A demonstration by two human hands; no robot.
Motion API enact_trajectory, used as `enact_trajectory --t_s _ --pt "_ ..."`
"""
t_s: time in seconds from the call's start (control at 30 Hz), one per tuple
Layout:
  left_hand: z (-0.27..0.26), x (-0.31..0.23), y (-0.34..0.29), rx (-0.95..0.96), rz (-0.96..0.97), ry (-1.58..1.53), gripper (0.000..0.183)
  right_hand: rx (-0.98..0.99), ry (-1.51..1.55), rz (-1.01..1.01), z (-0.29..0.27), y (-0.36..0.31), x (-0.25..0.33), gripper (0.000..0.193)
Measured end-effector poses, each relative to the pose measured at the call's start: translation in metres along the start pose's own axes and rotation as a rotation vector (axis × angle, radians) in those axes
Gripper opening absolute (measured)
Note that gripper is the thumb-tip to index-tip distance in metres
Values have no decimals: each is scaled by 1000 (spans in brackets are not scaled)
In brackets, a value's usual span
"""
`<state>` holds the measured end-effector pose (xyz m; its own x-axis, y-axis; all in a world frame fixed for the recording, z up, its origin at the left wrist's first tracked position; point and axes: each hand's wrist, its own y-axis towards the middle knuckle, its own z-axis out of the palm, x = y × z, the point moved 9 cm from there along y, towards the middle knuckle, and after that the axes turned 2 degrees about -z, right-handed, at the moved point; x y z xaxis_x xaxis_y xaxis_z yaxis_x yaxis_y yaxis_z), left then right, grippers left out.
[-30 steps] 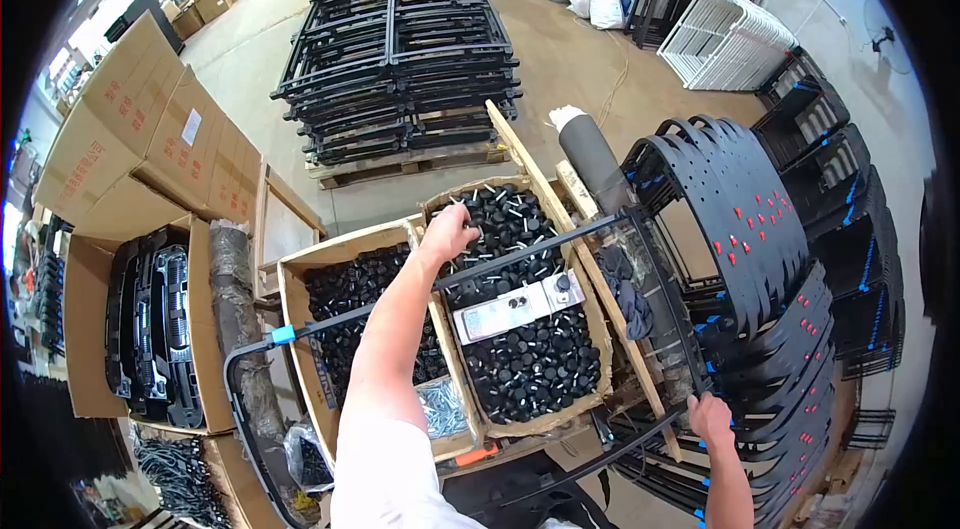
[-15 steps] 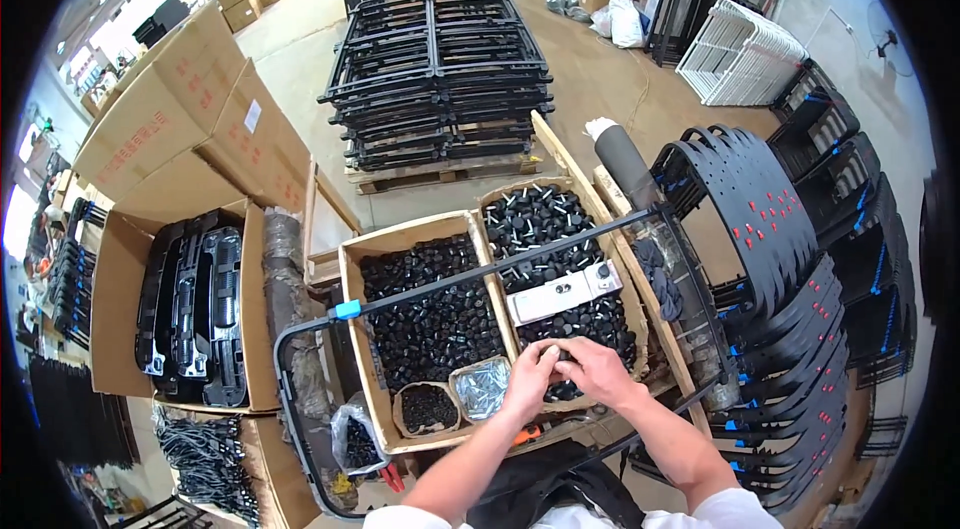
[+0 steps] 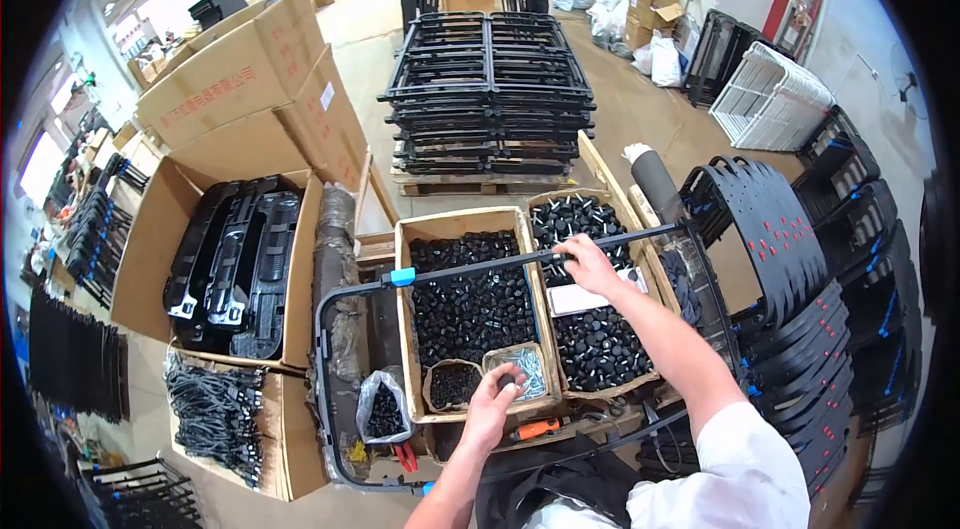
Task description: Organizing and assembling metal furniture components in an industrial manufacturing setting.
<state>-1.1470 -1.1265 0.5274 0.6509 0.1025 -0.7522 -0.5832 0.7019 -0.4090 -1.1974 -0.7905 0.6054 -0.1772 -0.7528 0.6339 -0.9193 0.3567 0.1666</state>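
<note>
My left hand [image 3: 487, 411] is over the near edge of the left parts box, beside a small carton of silver screws [image 3: 528, 371]. Its thumb and fingers close on a small black knob [image 3: 507, 381]. My right hand [image 3: 590, 267] reaches across the right parts box, fingers curled at the far bar of a black tube frame [image 3: 470, 270]; what they pinch is hidden. The frame lies across both boxes and has a blue clip [image 3: 402, 277]. Below my right wrist a white block [image 3: 580, 299] rests on black knobs with threaded studs [image 3: 600, 344].
A carton of black plastic panels [image 3: 235, 269] and a bundle of black cords [image 3: 215, 419] are at the left. Stacked black frames [image 3: 488, 94] stand on a pallet ahead. Curved black panels [image 3: 765, 229] line the right. An orange-handled tool [image 3: 535, 429] lies near me.
My hands have come apart. The right moved away from me to the frame's far bar; the left moved toward the screws with the knob. The view has shifted, so the scene sits farther right.
</note>
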Motion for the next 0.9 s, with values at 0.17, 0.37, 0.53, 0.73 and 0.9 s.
enact_trajectory --t_s 0.17,0.37,0.53,0.73,0.9 --pt "9 10 -66 -68 3 150 40 244 -78 -151 25 48 8 36" --pt "31 54 -101 -138 2 145 38 383 -259 -324 40 71 13 25" --pt "46 66 -126 -231 94 298 37 346 -441 -274 41 86 18 30" --pt "53 85 -151 -310 116 489 35 253 -446 -220 40 89 11 42" --pt "59 92 -150 -268 206 723 36 238 -430 -152 34 92 15 40"
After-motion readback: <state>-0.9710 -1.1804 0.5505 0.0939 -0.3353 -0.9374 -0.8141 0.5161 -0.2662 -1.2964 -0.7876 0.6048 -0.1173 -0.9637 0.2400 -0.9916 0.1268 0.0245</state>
